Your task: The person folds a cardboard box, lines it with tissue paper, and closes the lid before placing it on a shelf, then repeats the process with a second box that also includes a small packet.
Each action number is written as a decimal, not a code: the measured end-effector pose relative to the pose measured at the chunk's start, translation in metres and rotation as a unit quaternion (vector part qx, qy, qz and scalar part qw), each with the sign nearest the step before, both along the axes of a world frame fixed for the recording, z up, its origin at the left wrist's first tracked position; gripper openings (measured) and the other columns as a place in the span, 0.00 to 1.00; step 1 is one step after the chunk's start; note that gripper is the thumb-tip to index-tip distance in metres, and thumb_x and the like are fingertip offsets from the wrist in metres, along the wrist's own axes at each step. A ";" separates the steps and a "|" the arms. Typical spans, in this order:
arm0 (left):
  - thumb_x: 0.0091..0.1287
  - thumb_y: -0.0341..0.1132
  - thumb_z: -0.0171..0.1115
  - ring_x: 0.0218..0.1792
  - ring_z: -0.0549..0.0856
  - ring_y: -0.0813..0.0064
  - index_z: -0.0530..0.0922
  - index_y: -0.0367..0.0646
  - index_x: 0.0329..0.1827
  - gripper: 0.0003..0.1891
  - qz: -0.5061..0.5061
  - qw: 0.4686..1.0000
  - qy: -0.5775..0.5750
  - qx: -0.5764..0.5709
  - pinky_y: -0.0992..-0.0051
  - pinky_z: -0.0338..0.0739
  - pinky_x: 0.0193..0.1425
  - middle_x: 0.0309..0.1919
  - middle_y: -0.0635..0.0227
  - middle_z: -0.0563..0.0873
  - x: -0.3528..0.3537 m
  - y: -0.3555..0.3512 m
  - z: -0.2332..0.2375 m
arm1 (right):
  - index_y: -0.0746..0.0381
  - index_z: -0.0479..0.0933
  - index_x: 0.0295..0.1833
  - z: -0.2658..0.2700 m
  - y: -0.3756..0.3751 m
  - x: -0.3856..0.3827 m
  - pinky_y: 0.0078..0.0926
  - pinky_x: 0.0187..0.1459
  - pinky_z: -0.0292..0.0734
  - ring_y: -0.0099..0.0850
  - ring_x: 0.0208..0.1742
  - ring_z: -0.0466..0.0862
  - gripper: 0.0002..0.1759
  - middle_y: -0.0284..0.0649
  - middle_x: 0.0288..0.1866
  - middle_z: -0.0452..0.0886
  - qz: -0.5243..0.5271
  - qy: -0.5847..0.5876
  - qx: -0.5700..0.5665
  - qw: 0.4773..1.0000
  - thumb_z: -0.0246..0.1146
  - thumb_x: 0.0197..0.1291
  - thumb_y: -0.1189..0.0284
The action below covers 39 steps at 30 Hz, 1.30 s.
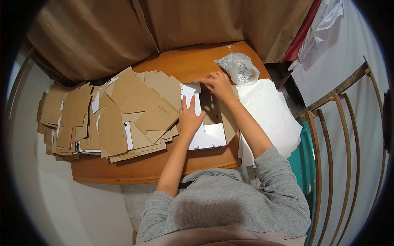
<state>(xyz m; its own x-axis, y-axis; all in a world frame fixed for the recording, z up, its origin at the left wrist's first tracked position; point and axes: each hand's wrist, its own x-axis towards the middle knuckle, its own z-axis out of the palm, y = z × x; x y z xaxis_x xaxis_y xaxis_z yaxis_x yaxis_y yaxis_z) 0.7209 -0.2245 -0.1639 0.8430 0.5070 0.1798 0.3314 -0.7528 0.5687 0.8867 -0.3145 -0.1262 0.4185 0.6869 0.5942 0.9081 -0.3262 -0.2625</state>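
Observation:
A cardboard box [214, 135], partly folded, lies on the table in front of me. Its printed side is white with dark star shapes, and its inside is plain brown. My left hand [191, 119] rests flat on the white panel at the box's left side, fingers spread. At the far edge, my right hand [218, 85] has its fingers bent around a corner flap; the exact contact is partly hidden. Flat brown cardboard pieces [129, 92] are heaped just left of my left hand.
White sheets [266, 112] are stacked to the right of the box. Behind them sits a clear plastic bag [240, 67] with silvery contents. The wooden table [184, 63] backs onto a brown curtain [197, 24]. A wooden rack [340, 106] stands at the right.

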 end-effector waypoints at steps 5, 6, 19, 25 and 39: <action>0.56 0.44 0.62 0.62 0.68 0.40 0.60 0.51 0.72 0.38 0.005 1.000 0.014 -0.012 0.55 0.68 0.63 0.71 0.47 0.57 -0.002 -0.001 0.001 | 0.40 0.83 0.49 -0.014 -0.021 -0.002 0.33 0.53 0.72 0.36 0.52 0.77 0.23 0.33 0.49 0.81 0.107 0.002 -0.075 0.991 0.67 0.47 0.76; 0.56 0.44 0.62 0.62 0.68 0.41 0.60 0.50 0.72 0.38 0.005 1.000 0.015 -0.013 0.55 0.68 0.63 0.71 0.47 0.56 -0.003 -0.001 0.001 | 0.40 0.83 0.48 -0.022 -0.021 -0.003 0.33 0.53 0.72 0.36 0.52 0.76 0.23 0.32 0.49 0.81 0.109 0.006 -0.103 0.989 0.68 0.46 0.76; 0.56 0.45 0.62 0.65 0.65 0.45 0.56 0.42 0.72 0.41 -0.008 1.000 -0.004 -0.023 0.57 0.66 0.66 0.73 0.56 0.54 -0.002 0.011 -0.017 | 0.50 0.85 0.42 -0.045 -0.010 -0.009 0.33 0.51 0.74 0.34 0.51 0.77 0.09 0.28 0.45 0.81 0.103 -0.036 -0.128 0.986 0.63 0.55 0.68; 0.56 0.44 0.63 0.66 0.64 0.44 0.56 0.42 0.72 0.41 -0.019 0.999 -0.006 -0.041 0.56 0.64 0.67 0.73 0.54 0.54 -0.001 0.016 -0.019 | 0.53 0.84 0.41 -0.046 -0.009 -0.010 0.35 0.54 0.72 0.34 0.52 0.76 0.10 0.28 0.46 0.80 0.105 -0.086 -0.128 0.983 0.59 0.60 0.64; 0.55 0.43 0.65 0.68 0.63 0.49 0.56 0.36 0.71 0.43 -0.052 0.998 -0.016 -0.036 0.57 0.60 0.69 0.72 0.49 0.55 -0.001 0.024 -0.023 | 0.49 0.85 0.44 -0.037 -0.010 -0.013 0.39 0.64 0.63 0.31 0.55 0.75 0.12 0.27 0.49 0.79 0.088 -0.062 -0.198 0.974 0.58 0.59 0.64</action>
